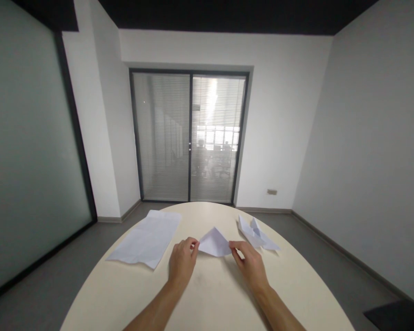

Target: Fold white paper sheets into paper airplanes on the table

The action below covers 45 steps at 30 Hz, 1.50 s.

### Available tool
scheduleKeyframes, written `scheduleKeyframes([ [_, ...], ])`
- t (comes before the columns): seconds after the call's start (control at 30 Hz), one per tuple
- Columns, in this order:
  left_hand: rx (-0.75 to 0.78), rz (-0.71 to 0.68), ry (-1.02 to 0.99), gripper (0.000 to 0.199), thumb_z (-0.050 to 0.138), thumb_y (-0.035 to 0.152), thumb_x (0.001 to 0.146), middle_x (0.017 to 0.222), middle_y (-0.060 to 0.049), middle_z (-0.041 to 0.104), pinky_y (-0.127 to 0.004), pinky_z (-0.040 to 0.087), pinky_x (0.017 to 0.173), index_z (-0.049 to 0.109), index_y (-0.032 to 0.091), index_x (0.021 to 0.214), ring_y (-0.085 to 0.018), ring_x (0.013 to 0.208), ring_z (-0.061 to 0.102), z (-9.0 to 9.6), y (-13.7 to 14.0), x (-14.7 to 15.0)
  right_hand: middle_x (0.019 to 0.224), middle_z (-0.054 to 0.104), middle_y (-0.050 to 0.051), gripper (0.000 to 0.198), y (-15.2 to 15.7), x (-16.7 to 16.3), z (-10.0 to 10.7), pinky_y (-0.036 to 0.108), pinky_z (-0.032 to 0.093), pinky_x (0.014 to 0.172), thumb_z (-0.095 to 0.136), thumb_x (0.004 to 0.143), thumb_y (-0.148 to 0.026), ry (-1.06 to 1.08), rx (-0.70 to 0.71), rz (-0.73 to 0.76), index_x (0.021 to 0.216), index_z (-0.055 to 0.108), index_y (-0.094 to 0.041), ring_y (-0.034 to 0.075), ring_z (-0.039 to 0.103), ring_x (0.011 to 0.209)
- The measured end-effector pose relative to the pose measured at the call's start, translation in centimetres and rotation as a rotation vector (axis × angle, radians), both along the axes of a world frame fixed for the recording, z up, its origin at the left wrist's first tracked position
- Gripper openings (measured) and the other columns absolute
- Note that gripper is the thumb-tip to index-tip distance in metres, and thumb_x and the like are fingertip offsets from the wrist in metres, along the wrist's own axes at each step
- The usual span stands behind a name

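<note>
A small folded piece of white paper (214, 242), pointed at the top, is held up between my hands near the middle of the table. My left hand (183, 261) pinches its left corner between thumb and fingers. At the opposite corner, my right hand (248, 262) grips the paper the same way. Just beyond my right hand lie folded white paper shapes (257, 233), one with raised points like a paper boat; whether they are one piece or two I cannot tell. Left of my left hand rests a flat, slightly creased sheet of white paper (148, 239).
Everything lies on a round cream table (207, 303), whose curved edge runs close beyond the papers. Past it stands a glass double door (189, 138) with blinds. A frosted glass panel (31, 151) is at the left, and a dark object (400, 315) sits at the lower right.
</note>
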<state>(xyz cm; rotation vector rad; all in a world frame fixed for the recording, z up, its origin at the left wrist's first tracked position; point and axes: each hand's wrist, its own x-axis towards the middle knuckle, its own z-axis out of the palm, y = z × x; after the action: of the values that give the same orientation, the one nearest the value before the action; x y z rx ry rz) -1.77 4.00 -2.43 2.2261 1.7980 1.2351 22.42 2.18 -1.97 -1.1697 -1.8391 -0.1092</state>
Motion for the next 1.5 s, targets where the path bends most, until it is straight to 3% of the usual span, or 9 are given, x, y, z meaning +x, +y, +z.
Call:
scheduleKeyframes([
  [0.27, -0.049, -0.128, -0.178, 0.006, 0.061, 0.026, 0.090, 0.082, 0.000, 0.070, -0.027, 0.045, 0.076, 0.066, 0.023, 0.089, -0.018, 0.080, 0.065, -1.2, 0.6, 0.7, 0.099, 0.074, 0.006, 0.019, 0.0, -0.7, 0.2, 0.035, 0.059, 0.083, 0.050, 0.096, -0.027, -0.021, 0.104, 0.043, 0.104, 0.067, -0.023, 0.020, 0.071, 0.091],
  [0.47, -0.042, -0.212, -0.220, 0.002, 0.061, 0.024, 0.088, 0.080, 0.001, 0.070, -0.027, 0.045, 0.076, 0.063, 0.023, 0.086, -0.017, 0.077, 0.065, -0.8, 0.1, 0.9, 0.118, 0.070, 0.007, 0.031, -0.8, -1.8, 1.1, 0.036, 0.055, 0.096, 0.049, 0.097, -0.021, -0.091, 0.020, 0.212, 0.124, 0.061, -0.027, 0.020, 0.066, 0.109],
  [0.63, -0.044, -0.250, -0.195, 0.002, 0.062, 0.024, 0.087, 0.079, 0.001, 0.070, -0.029, 0.045, 0.077, 0.061, 0.024, 0.085, -0.019, 0.078, 0.065, -0.5, -0.4, 1.1, 0.121, 0.069, 0.006, 0.034, -1.4, -2.3, 1.7, 0.036, 0.053, 0.100, 0.048, 0.098, -0.020, -0.143, -0.043, 0.285, 0.128, 0.061, -0.028, 0.020, 0.063, 0.114],
  [1.1, -0.117, -0.407, -0.266, 0.014, 0.054, 0.018, 0.088, 0.076, 0.002, 0.073, -0.026, 0.045, 0.074, 0.056, 0.023, 0.101, -0.018, 0.075, 0.068, -0.1, -0.9, 1.4, 0.123, 0.068, 0.006, 0.032, -2.3, -2.7, 2.6, 0.038, 0.050, 0.102, 0.048, 0.098, -0.026, -0.217, -0.210, 0.306, 0.125, 0.064, -0.028, 0.021, 0.060, 0.115],
  [1.5, -0.153, -0.424, -0.288, 0.016, 0.049, 0.020, 0.091, 0.073, 0.004, 0.071, -0.026, 0.044, 0.070, 0.049, 0.024, 0.107, -0.017, 0.072, 0.067, 0.9, -1.8, 1.7, 0.125, 0.067, 0.006, 0.031, -3.0, -2.8, 3.4, 0.038, 0.047, 0.103, 0.053, 0.094, -0.026, -0.255, -0.299, 0.320, 0.123, 0.066, -0.028, 0.021, 0.059, 0.116],
])
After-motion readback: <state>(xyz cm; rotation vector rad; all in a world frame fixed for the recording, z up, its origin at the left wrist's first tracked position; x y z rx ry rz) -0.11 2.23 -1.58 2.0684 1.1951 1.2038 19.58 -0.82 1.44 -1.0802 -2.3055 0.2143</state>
